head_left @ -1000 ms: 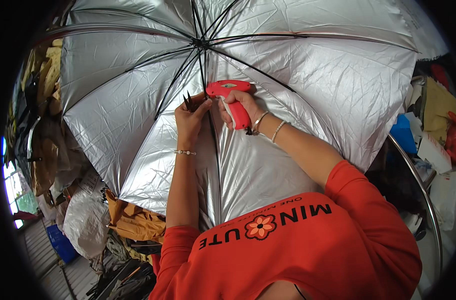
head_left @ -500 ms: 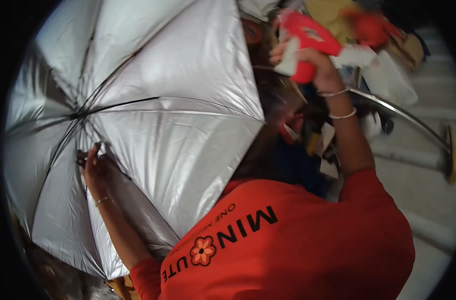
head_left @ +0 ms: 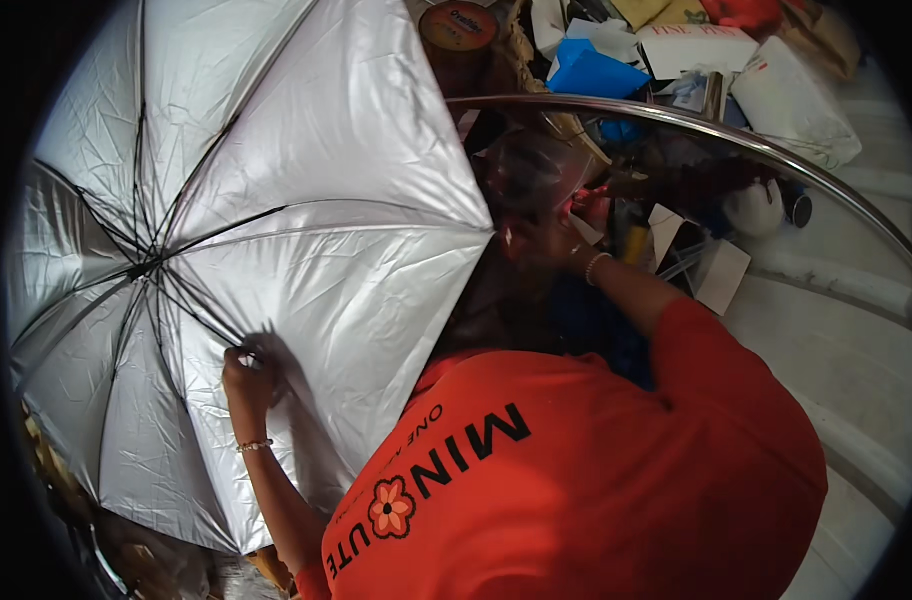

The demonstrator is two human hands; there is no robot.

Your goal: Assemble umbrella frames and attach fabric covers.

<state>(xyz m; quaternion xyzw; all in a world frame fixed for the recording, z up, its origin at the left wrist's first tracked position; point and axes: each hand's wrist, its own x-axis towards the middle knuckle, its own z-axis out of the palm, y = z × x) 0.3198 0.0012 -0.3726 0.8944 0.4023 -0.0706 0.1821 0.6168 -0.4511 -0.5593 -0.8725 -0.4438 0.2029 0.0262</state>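
A pale, ridged floor (head_left: 846,385) spreads along the right side. At its edge lie a white wrapped package (head_left: 796,102), a small dark cylinder (head_left: 800,210) just beside a rounded white item (head_left: 754,210), and a box with pale flaps (head_left: 724,277); what bears the heap (head_left: 598,72) farther left is hidden.

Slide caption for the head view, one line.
Left hand at the open silver umbrella; right hand dimly visible beyond its edge.

What the right hand (head_left: 556,244) touches (dimly) is unclear.
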